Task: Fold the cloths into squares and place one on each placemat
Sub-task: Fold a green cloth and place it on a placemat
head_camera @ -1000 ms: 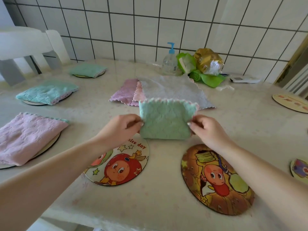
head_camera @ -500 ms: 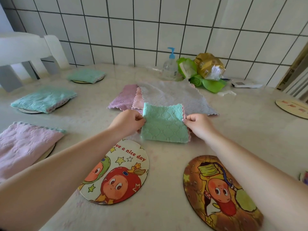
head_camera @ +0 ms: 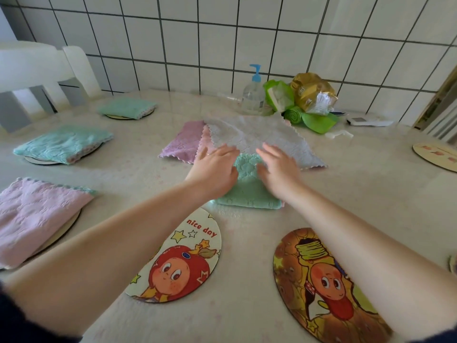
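A pale glossy table (head_camera: 346, 194) carries round cartoon placemats (head_camera: 183, 256), a folded green cloth (head_camera: 249, 194) just beyond them, and farther, a clear pump bottle (head_camera: 252, 95).

Two bare forearms, no watch, bracelets or gloves seen; left hand (head_camera: 215, 172) & right hand (head_camera: 278, 169) both bare, with short, unpainted nails as far as can be told, and a slim ring may sit on one of the left fingers (head_camera: 223, 150), but too blurred to be sure. Dark navy sleeve (head_camera: 23, 325) edge shows at bottom-left corner, w/ a matching dark sliver at bottom right.
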Demonstrator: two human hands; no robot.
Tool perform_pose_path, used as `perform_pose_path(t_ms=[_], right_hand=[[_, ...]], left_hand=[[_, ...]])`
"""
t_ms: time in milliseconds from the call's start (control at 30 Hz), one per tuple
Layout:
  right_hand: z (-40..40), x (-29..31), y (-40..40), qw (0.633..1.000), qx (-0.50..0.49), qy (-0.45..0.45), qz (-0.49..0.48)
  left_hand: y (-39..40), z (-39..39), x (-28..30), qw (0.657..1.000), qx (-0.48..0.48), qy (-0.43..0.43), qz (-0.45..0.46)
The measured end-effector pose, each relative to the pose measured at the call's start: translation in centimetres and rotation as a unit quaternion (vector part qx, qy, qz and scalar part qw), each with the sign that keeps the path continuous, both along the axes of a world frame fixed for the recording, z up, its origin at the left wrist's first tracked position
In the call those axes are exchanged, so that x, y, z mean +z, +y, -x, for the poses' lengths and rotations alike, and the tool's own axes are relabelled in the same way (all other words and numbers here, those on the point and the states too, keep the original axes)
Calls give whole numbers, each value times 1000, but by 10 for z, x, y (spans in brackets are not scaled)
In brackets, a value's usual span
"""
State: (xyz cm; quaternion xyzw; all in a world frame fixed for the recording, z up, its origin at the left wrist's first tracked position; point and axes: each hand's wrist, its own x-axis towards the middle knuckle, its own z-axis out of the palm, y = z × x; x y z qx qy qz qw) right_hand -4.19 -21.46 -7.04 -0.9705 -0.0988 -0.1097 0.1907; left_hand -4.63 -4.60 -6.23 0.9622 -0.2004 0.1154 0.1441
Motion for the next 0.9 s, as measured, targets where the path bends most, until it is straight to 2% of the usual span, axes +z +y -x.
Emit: perform_pose_path(t_ms=[67, 133, 500, 600, 700, 767, 900], right_hand=[[0, -6, 11, 995, 24, 52, 81], [-1, -15, 15, 989, 25, 90, 117], [-4, -21, -4, 981, -24, 135, 137], [-2, -14, -6, 988, -16, 119, 94], [8, 0, -21, 997, -39, 50, -42], [16, 7, -34, 993, -64, 58, -80], [20, 9, -42, 983, -69, 140, -98]], left_hand=[[-8, -6, -10, 997, 0, 55, -53], [-8, -11, -20, 991, 13, 98, -87], [13, -17, -30, 984, 23, 134, -112], [17, -13, -26, 990, 19, 105, -88], [33, -2, -21, 998, 52, 27, 13], [47, 5, -21, 995, 79, 7, 58], [56, 11, -18, 989, 68, 106, 72]])
